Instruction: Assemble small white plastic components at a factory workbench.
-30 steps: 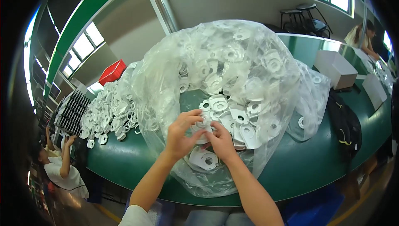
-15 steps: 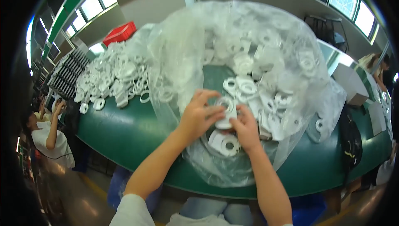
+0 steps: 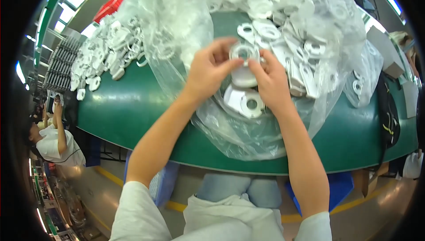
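Note:
Above the table, a white plastic part with a round ring-shaped opening is held between my two hands. My left hand pinches its left side, thumb at the ring's lower rim. On the right side my right hand grips it, thumb near the ring and fingers curled behind. Just below lies a similar white part with a round hole, on a clear plastic bag. Beyond my hands, several loose white parts lie heaped in the open bag. My fingers partly cover the held part.
A heap of white parts lies on the green table at left, with a red crate behind. A smaller clear bag and a black bag are at right. A blue bin stands below the edge. Another person works at left.
The view has tipped downward, so the table sits higher in the picture. Both hands still hold the white part; my thumbs now meet close to its ring.

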The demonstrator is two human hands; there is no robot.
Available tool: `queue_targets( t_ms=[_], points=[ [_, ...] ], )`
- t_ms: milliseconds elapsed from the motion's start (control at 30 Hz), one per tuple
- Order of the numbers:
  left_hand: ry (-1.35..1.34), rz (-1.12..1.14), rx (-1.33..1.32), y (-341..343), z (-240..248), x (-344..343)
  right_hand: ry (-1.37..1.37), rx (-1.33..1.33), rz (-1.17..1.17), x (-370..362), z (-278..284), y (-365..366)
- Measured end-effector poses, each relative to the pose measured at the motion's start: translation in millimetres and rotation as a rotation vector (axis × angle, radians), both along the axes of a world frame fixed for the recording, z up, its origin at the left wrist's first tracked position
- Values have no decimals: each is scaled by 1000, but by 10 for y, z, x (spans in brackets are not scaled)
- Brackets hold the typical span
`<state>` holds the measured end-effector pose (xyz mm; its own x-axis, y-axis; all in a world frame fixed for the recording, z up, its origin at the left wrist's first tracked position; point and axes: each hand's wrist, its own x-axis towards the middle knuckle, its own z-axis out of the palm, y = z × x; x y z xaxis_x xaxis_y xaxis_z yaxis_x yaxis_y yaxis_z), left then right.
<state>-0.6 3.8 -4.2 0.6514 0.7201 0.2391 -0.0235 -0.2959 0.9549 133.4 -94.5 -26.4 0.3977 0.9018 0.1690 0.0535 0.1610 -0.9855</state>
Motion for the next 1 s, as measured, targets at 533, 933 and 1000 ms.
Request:
queue_targets(
  t_ms=[533, 933, 1000],
  points=[
    [-44, -12, -229, 31, 18, -36, 97, 55, 94, -63, 33, -7],
    [85, 699, 313, 655, 187, -1039, 72, 100, -100, 68, -60, 7],
    [360, 840, 432, 979, -15, -1503, 105, 108, -95, 16, -48, 74]
  ],
)
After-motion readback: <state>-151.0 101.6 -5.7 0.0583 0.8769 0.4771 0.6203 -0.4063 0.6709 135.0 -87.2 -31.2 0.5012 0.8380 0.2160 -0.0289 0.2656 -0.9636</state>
